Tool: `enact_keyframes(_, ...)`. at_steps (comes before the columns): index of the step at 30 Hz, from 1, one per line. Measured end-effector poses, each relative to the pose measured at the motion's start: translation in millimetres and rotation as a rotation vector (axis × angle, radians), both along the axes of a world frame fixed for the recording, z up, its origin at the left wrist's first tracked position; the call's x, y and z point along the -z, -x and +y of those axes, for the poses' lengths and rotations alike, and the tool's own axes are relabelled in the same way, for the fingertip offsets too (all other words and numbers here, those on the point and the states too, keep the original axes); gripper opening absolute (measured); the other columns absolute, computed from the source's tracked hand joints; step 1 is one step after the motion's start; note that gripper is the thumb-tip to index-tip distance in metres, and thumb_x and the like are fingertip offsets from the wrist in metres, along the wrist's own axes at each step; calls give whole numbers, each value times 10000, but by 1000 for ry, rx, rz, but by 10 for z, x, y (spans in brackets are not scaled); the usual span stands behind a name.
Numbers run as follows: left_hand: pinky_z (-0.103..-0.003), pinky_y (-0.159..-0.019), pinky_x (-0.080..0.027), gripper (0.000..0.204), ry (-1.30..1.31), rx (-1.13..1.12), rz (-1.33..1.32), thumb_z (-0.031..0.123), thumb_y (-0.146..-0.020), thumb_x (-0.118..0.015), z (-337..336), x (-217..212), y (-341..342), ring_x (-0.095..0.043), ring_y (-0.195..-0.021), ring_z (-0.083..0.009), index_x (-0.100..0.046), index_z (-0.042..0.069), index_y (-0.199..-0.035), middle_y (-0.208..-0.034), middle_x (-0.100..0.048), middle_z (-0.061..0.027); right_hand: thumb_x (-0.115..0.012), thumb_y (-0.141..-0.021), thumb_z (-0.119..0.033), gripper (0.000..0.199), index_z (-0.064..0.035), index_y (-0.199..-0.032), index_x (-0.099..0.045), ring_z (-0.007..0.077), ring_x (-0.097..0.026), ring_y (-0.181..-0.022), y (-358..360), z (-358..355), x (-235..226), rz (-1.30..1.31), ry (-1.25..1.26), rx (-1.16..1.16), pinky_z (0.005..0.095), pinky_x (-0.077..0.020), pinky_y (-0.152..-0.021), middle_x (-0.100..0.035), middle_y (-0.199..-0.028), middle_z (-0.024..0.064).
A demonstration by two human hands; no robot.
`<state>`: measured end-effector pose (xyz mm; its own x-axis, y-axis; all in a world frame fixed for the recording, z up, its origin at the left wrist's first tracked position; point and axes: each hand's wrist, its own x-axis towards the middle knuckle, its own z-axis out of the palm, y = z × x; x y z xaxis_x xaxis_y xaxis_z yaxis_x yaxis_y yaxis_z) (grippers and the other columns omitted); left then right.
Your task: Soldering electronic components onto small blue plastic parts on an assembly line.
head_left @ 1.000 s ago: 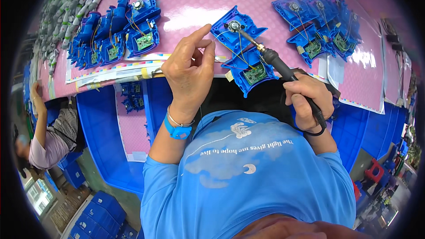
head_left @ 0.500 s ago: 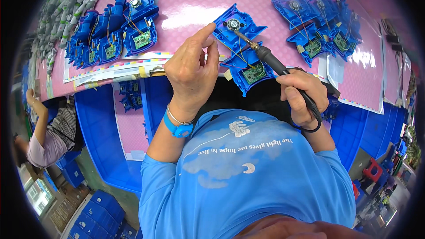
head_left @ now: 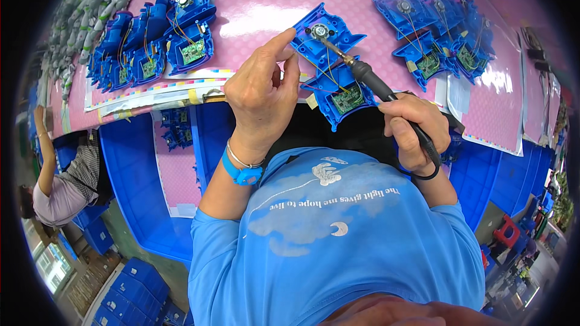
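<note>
My right hand [head_left: 415, 131] is closed round the black handle of a soldering iron [head_left: 373, 81]. Its metal tip reaches the round speaker [head_left: 319, 31] in an open blue plastic housing [head_left: 309, 53]. At the left corner of this housing is my left hand [head_left: 261, 84], index finger on the edge, thumb close by and the other fingers curled. Thin wires run from the speaker to a green circuit board [head_left: 348, 100] in the housing's nearer half, which overhangs the table's front edge. Whether the tip truly touches the speaker is too small to tell.
More opened blue housings with boards and wires [head_left: 192, 53] lie at the left, and another group [head_left: 428, 63] at the right. Grey-green patterned cloth [head_left: 75, 36] is piled far left. Blue bins [head_left: 136, 187] stand below the pink table [head_left: 260, 0]. A person [head_left: 66, 184] works at the left.
My hands, the soldering iron and the housing stay almost in place. The person at the left has raised an arm and shifted slightly.
</note>
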<state>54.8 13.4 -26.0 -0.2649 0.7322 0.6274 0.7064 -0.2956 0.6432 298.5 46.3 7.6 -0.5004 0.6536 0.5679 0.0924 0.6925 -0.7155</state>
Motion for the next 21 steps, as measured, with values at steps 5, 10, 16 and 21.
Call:
enact_keyframes(5,-250,-492,-454,469,-2,-24,21,-119,-759,-767,-33,-8,65,-585,-564,-95,-722,48,-1195,-827,-728,-37,-672,-811,-82,204,47,-950,-747,265,-702,-630,-83,-24,-51,54,85,2,366,-555,-604,-713,-746,143)
enact_keyframes(10,-246,-493,-453,476,13,-49,34,-120,-760,-765,-44,20,98,-581,-559,-94,-723,55,-1201,-815,-727,-36,-607,-948,-175,268,56,-1040,-706,160,-582,-554,18,13,-44,-5,93,-26,304,-443,-530,-641,-701,107)
enact_keyframes(16,-194,-497,-424,422,1,-61,47,-64,-821,-794,-34,35,98,-558,-553,-23,-732,65,-1218,-805,-750,4,-612,-939,-156,255,66,-1014,-713,152,-594,-558,103,50,-30,-28,147,-20,290,-445,-529,-678,-752,124)
enact_keyframes(21,-198,-495,-426,429,9,-59,63,-67,-818,-792,-20,48,104,-557,-547,-31,-731,68,-1221,-802,-750,-3,-622,-931,-149,243,63,-1009,-712,148,-599,-559,140,66,-39,-44,125,-4,295,-449,-526,-685,-750,129)
